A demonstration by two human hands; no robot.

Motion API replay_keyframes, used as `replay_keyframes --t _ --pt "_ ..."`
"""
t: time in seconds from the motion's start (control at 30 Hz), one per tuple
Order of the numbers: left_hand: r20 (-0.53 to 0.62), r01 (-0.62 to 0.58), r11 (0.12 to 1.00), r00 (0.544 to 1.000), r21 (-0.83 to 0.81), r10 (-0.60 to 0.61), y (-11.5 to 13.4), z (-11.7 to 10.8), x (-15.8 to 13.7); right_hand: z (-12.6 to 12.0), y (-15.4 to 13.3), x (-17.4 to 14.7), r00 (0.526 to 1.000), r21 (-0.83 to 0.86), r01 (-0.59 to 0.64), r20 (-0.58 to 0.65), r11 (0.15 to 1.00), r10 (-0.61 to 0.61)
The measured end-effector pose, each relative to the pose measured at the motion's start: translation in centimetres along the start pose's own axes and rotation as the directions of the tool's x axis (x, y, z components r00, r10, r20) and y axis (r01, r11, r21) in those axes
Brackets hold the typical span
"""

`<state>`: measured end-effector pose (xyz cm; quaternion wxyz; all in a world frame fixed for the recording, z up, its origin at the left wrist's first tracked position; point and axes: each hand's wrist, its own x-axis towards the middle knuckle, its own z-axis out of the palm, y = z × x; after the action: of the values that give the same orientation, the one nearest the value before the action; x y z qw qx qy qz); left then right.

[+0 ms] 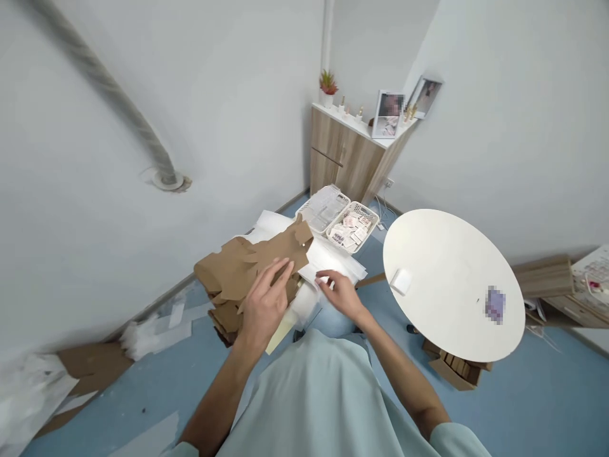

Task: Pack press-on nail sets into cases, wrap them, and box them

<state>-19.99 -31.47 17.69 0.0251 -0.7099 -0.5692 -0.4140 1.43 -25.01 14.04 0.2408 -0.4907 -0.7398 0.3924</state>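
Note:
My left hand [269,298] lies with its fingers stretched out over a stack of flat brown cardboard pieces [228,270], seemingly touching the top one. Unevenly piled, the cut cardboard has notched edges and tabs. To the right, my right hand [340,293] hovers above white sheets [326,257], its fingers bent and loosely apart, with nothing visible in them. Part of the white sheets is hidden under the cardboard. Just beyond them stand a white basket [370,235] of small printed cards or packets and a white basket with clear plastic pieces [326,206].
A round white table [447,273] stands on the right, bearing a small white box [401,281] and a blurred purple item. Under it sits an open cardboard box [457,371]. A wooden cabinet [352,152] fills the corner. Plastic wrapping [33,393] and cardboard lie on the floor at left.

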Motion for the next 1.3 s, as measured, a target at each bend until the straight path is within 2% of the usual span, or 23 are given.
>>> replay_keyframes --t 0.1,0.17,0.27,0.37,0.47,0.53,0.6,0.7,0.8,0.9,1.0,1.07,1.17,1.3 --pt "0.076 -0.122 0.991 0.989 -0.060 0.127 3.0 3.3 2.3 -7.3 0.3 -1.1 0.962 0.172 -0.017 -0.266 0.985 0.063" --pt "0.121 -0.209 0.972 0.968 -0.111 0.221 5.2 6.1 3.9 -11.6 1.1 -2.2 0.927 0.269 0.007 -0.362 0.963 0.095" --pt "0.195 -0.321 0.924 0.912 -0.208 0.361 9.2 11.1 5.9 -16.7 3.5 -4.3 0.857 0.340 0.027 -0.492 0.940 0.153" --pt "0.243 -0.397 0.870 0.849 -0.292 0.469 13.7 16.8 7.4 -20.9 7.3 -6.7 0.737 0.366 -0.005 -0.628 0.931 0.251" --pt "0.285 -0.450 0.816 0.781 -0.362 0.557 18.2 23.1 8.2 -24.7 12.3 -9.8 0.604 0.379 -0.081 -0.717 0.922 0.348" --pt "0.298 -0.480 0.778 0.735 -0.404 0.609 20.9 27.6 8.1 -26.9 16.1 -12.2 0.538 0.371 -0.155 -0.746 0.916 0.393" --pt "0.304 -0.511 0.741 0.691 -0.436 0.655 23.3 32.0 7.5 -28.6 20.0 -14.7 0.492 0.353 -0.236 -0.760 0.905 0.425" --pt "0.336 -0.539 0.690 0.613 -0.483 0.715 26.4 37.9 5.9 -29.9 25.6 -18.4 0.457 0.328 -0.357 -0.755 0.875 0.470" --pt "0.376 -0.545 0.650 0.536 -0.530 0.756 28.5 42.7 3.9 -29.9 30.3 -21.4 0.440 0.288 -0.483 -0.737 0.827 0.513" --pt "0.424 -0.522 0.627 0.465 -0.578 0.777 29.6 46.3 1.8 -29.2 33.9 -23.4 0.371 0.350 -0.541 -0.717 0.765 0.590" --pt "0.461 -0.505 0.597 0.378 -0.624 0.803 29.8 49.1 0.0 -28.6 36.7 -24.6 0.275 0.478 -0.542 -0.676 0.691 0.683" --pt "0.487 -0.502 0.578 0.313 -0.643 0.815 29.6 50.7 -1.0 -28.0 38.3 -25.2 0.240 0.536 -0.540 -0.642 0.649 0.729" --pt "0.538 -0.487 0.571 0.223 -0.660 0.813 29.0 52.7 -2.3 -27.0 40.4 -25.9 0.231 0.566 -0.584 -0.571 0.581 0.788" --pt "0.648 -0.420 0.628 0.116 -0.655 0.753 27.8 54.3 -4.1 -25.9 42.5 -26.8 0.258 0.532 -0.698 -0.437 0.479 0.861"
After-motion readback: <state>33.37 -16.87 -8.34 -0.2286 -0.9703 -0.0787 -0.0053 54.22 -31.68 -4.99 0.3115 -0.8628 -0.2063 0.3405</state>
